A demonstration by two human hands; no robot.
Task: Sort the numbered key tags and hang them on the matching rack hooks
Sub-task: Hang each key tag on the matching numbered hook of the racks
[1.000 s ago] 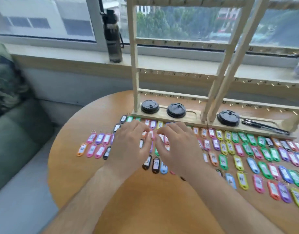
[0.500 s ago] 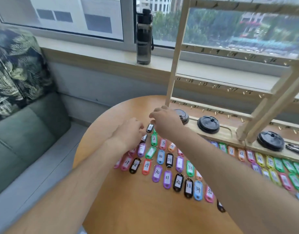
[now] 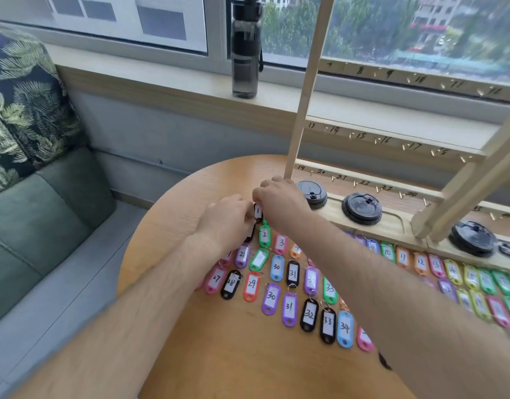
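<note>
What could go wrong is plain enough: the right hand (image 3: pixel 279 201) pinches the black tag marked 1 (image 3: pixel 258 212) by its top end, and its forearm lies low across the rows of coloured tags (image 3: pixel 289 309), so a careless lift could drag them out of order. The hooks (image 3: pixel 352 135) on the wooden rack (image 3: pixel 308 90) are small, and no hook numbered 1 shows, so a missed ring would likely drop the tag. The left hand (image 3: pixel 228 221) has its fingers curled against the tag's left edge; I cannot tell whether it grips anything. The tag sits at frame centre, at the far left end of the top row on the round table (image 3: pixel 190 355), its white label upright, its ring hidden by fingers
</note>
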